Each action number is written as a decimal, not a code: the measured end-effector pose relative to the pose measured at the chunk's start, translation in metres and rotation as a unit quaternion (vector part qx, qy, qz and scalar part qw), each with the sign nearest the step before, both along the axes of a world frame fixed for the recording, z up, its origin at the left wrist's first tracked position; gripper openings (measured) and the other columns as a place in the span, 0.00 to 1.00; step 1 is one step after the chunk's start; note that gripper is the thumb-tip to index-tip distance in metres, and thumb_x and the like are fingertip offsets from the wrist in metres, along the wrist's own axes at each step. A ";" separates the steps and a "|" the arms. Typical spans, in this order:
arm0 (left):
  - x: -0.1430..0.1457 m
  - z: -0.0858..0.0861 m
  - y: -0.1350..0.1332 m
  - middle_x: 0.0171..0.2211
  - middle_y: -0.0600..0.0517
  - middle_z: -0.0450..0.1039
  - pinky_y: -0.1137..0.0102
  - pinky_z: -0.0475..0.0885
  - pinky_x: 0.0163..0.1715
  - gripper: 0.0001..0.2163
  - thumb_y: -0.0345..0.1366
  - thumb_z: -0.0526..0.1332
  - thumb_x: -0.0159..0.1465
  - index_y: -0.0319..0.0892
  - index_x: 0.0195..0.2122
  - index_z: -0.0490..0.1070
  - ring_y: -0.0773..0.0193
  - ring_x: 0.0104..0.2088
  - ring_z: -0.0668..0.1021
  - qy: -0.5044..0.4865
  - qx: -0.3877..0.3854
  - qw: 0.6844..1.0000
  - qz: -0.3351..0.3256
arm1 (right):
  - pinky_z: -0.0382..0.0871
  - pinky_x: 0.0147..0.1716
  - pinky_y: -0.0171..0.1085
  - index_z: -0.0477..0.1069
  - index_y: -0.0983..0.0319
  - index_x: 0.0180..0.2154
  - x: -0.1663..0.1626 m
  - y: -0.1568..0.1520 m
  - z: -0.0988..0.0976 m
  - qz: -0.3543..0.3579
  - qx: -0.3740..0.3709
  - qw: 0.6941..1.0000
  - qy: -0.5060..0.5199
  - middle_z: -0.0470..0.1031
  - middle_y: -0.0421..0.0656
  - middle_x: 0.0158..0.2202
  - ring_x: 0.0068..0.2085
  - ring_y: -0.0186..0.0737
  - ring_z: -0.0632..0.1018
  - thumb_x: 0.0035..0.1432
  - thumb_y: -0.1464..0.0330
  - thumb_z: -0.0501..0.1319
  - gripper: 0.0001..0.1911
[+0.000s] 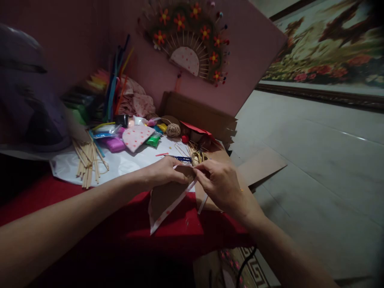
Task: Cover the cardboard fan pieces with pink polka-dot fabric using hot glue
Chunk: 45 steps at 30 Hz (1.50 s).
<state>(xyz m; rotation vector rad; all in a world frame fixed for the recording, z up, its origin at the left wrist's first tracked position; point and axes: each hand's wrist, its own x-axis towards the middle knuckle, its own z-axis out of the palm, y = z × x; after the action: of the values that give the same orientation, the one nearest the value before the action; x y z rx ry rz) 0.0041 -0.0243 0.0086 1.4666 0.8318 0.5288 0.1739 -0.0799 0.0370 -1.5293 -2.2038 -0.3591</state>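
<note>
My left hand (166, 172) grips a piece of brown cardboard (169, 196) by its upper edge, thumb on the near face. White fabric with pink dots (169, 212) is folded over the cardboard's border. At the upper right corner, the fingertips of my right hand (217, 182) pinch the fabric edge. Scissors with gold handles (198, 158) lie just behind my hands. Farther back, a semicircular piece covered in the same dotted fabric (137, 137) rests among bags of coloured clay.
Thin wooden sticks (88, 164) lie on white plastic at the left. A twine ball (173, 129) and brown cardboard (198, 110) stand at the back. A flower-trimmed fan (186, 60) is fixed to the pink board. Red cloth (120, 224) covers the table's front.
</note>
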 end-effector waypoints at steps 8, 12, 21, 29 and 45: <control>0.000 -0.005 0.001 0.21 0.55 0.69 0.72 0.62 0.25 0.06 0.35 0.63 0.48 0.39 0.26 0.70 0.66 0.23 0.71 -0.007 0.039 0.999 -0.005 | 0.57 0.28 0.37 0.75 0.62 0.32 -0.007 0.002 -0.009 -0.051 0.033 0.997 -0.038 0.78 0.44 0.30 0.30 0.41 0.75 0.56 0.69 0.58 0.07; 0.000 -0.003 0.000 0.24 0.54 0.72 0.71 0.64 0.27 0.10 0.34 0.63 0.48 0.39 0.32 0.74 0.65 0.25 0.73 -0.022 0.019 1.000 -0.009 | 0.57 0.28 0.36 0.73 0.63 0.31 -0.002 0.003 -0.006 -0.020 0.000 1.000 0.008 0.76 0.43 0.28 0.29 0.38 0.74 0.57 0.70 0.57 0.06; -0.003 0.005 -0.002 0.24 0.53 0.74 0.72 0.64 0.23 0.13 0.32 0.62 0.48 0.40 0.36 0.75 0.66 0.21 0.72 -0.013 -0.018 1.000 -0.002 | 0.60 0.27 0.34 0.74 0.62 0.30 0.005 0.000 0.006 0.008 -0.069 0.991 0.114 0.76 0.42 0.27 0.28 0.36 0.73 0.58 0.70 0.56 0.09; 0.000 0.001 -0.001 0.22 0.55 0.71 0.72 0.63 0.24 0.07 0.34 0.64 0.48 0.39 0.28 0.72 0.66 0.23 0.72 -0.011 0.017 1.000 0.010 | 0.61 0.29 0.36 0.76 0.62 0.32 -0.002 0.001 -0.004 -0.015 -0.026 0.998 0.054 0.79 0.45 0.30 0.31 0.40 0.77 0.58 0.69 0.58 0.09; 0.000 -0.002 -0.001 0.24 0.53 0.73 0.71 0.65 0.28 0.11 0.34 0.63 0.48 0.39 0.34 0.75 0.64 0.25 0.73 -0.028 0.021 0.999 -0.002 | 0.57 0.26 0.35 0.69 0.63 0.26 0.002 0.012 -0.004 0.003 -0.079 0.991 0.108 0.72 0.41 0.23 0.26 0.36 0.71 0.56 0.71 0.56 0.08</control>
<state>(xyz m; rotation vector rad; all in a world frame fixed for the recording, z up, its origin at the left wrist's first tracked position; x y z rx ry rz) 0.0042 -0.0254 0.0067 1.4849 0.7780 0.5846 0.1757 -0.0683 0.0330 -1.5622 -2.1072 -0.0153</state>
